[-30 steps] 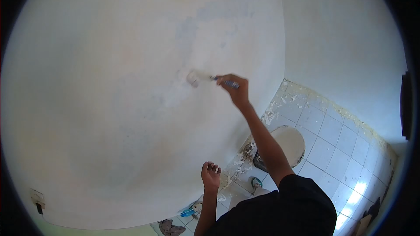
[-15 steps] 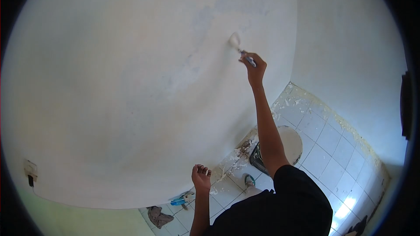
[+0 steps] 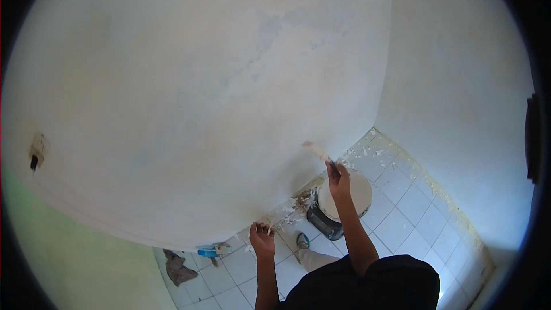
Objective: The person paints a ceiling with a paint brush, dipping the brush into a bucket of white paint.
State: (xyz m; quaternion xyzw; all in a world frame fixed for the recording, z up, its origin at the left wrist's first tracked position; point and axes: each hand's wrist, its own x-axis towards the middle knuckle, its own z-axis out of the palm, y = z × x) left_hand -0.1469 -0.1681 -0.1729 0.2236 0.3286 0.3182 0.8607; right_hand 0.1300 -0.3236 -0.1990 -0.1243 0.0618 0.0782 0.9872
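Observation:
My right hand (image 3: 338, 181) is closed around the handle of a paintbrush (image 3: 317, 150), whose pale, paint-covered head points up and left. The brush is close in front of the lower part of a white wall (image 3: 189, 138) with greyish patches; whether it touches cannot be told. Behind my right forearm stands a round tub of off-white paint (image 3: 359, 192), partly hidden by the hand and arm. My left hand (image 3: 262, 239) is raised low near the wall's foot, its fingers loosely bent and a little apart, with nothing visible in it.
A black container (image 3: 325, 224) sits against the tub. Paint flakes (image 3: 287, 213) litter the tiled floor (image 3: 396, 209) along the wall. A brown cloth (image 3: 179, 268) and a blue-and-white object (image 3: 212, 250) lie lower left. A socket with a plug (image 3: 38, 149) is on the wall.
My right hand has come down from high on the wall with the brush, towards the tub. The view has shifted, showing more floor. My left hand stays about where it was.

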